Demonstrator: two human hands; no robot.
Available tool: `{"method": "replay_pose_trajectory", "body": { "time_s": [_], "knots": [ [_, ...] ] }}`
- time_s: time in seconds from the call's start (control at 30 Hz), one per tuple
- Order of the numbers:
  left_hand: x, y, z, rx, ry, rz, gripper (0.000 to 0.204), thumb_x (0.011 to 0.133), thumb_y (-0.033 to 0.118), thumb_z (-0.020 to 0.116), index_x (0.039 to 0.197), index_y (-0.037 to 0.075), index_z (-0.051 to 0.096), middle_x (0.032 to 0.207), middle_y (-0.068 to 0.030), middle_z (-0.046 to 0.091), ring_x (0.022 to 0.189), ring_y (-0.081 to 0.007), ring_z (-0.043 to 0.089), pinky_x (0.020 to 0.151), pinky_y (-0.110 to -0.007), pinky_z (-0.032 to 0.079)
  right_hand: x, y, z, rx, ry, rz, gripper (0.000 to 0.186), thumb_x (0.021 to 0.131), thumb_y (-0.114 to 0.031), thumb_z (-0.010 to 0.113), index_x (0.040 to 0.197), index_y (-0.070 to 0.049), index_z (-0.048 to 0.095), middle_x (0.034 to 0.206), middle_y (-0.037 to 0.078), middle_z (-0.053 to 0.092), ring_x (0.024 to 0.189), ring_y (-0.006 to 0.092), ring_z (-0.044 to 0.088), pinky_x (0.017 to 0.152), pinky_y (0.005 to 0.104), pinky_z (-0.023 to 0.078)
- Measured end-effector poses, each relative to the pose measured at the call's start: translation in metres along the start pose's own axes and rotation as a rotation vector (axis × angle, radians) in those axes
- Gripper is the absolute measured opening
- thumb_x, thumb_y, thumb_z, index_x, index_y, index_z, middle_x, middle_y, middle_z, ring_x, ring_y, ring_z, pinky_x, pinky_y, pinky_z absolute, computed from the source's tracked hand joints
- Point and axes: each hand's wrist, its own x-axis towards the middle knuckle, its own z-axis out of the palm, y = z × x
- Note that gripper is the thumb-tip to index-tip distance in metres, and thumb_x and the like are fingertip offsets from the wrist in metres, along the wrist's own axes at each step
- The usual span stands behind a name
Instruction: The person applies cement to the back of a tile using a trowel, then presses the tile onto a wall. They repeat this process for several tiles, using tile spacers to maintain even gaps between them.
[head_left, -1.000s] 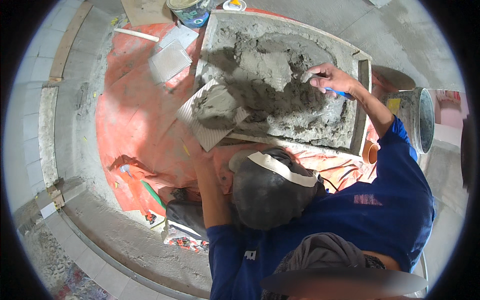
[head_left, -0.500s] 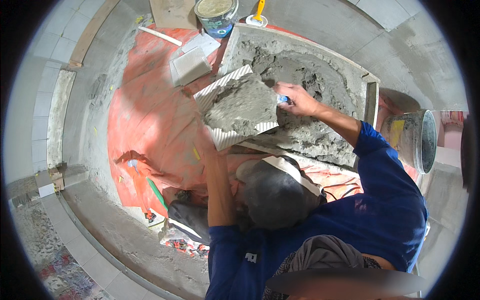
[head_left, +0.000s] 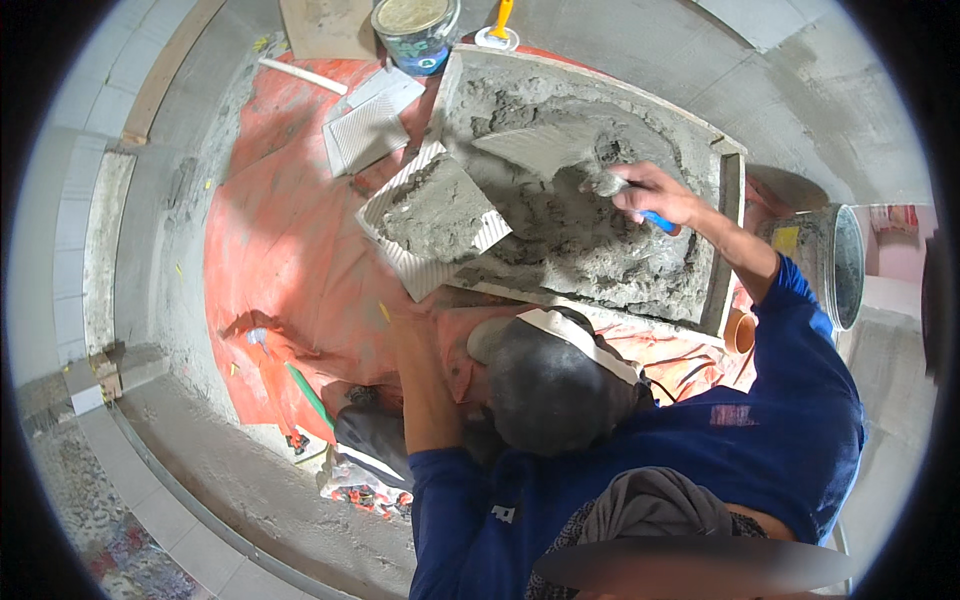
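Note:
My left hand (head_left: 402, 318) reaches under a ribbed white tile (head_left: 476, 236) and holds it tilted over the near-left corner of the mortar tray (head_left: 727, 245). A heap of grey mortar (head_left: 430, 205) lies on the tile. The hand itself is mostly hidden below the tile. My right hand (head_left: 655, 192) grips the blue handle of a trowel. The trowel blade (head_left: 535, 150) points left over the wet mortar (head_left: 590, 250) in the tray, a short way right of the tile.
An orange sheet (head_left: 270, 230) covers the concrete floor. Spare ribbed tiles (head_left: 365, 130), a paint can (head_left: 415, 25), an orange-handled tool (head_left: 500, 25), a white pipe (head_left: 300, 75) and a board (head_left: 320, 25) lie beyond. A bucket (head_left: 835, 265) stands right. Tiled edging (head_left: 100, 240) runs left.
My right hand moved from the tray to the tile's edge with the trowel, then drew back right over the tray. The tile now carries more mortar.

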Motion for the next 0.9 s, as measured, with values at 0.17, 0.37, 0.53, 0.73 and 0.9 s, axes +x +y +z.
{"method": "replay_pose_trajectory", "body": {
  "time_s": [0.17,0.37,0.53,0.73,0.9],
  "knots": [
    [0.003,-0.018,0.021,-0.092,-0.141,-0.101,0.059,0.101,0.051,0.026,0.137,0.006,0.039,0.130,-0.0107,0.053,0.115,-0.0289,0.055,0.100,-0.044,0.044,0.034,-0.033,0.021,0.173,-0.212,0.313,0.072,0.091,-0.067,0.039,0.096,0.000,0.064,0.060,0.000,0.048,0.037,0.0070,0.040,0.032,0.0223,0.033],
    [-0.023,-0.010,0.007,0.274,0.136,0.033,0.057,0.101,0.049,0.027,0.136,0.006,0.040,0.128,-0.0105,0.054,0.110,-0.0265,0.059,0.093,-0.042,0.051,0.022,0.039,0.008,-0.206,-0.067,0.612,0.068,0.090,-0.069,0.038,0.098,-0.005,0.056,0.063,0.002,0.049,0.047,0.0111,0.046,0.039,0.0284,0.037],
    [-0.018,0.003,-0.006,0.097,0.028,0.041,0.054,0.101,0.046,0.030,0.136,0.007,0.040,0.127,-0.0093,0.055,0.108,-0.0257,0.060,0.087,-0.041,0.054,0.011,0.024,0.000,-0.832,0.177,0.133,0.058,0.090,-0.056,0.050,0.108,-0.001,0.053,0.080,0.012,0.059,0.066,0.0271,0.060,0.057,0.0400,0.048],
    [-0.024,0.008,0.021,-0.005,0.011,0.147,0.061,0.100,0.052,0.026,0.140,0.006,0.034,0.134,-0.0105,0.050,0.115,-0.0273,0.056,0.094,-0.044,0.050,0.024,-0.120,0.001,-1.362,0.032,-0.530,0.046,0.073,-0.018,0.070,0.115,-0.011,0.053,0.089,0.010,0.058,0.083,0.0330,0.061,0.069,0.0433,0.050],
    [-0.041,0.015,0.020,-0.008,-0.006,0.174,0.065,0.100,0.055,0.024,0.141,0.006,0.032,0.136,-0.0108,0.048,0.119,-0.0282,0.053,0.098,-0.044,0.047,0.048,-0.177,0.038,-1.615,-0.063,-0.794,0.043,0.072,-0.013,0.068,0.113,-0.014,0.055,0.085,0.007,0.058,0.083,0.0295,0.062,0.067,0.0411,0.050]
  ]
}}
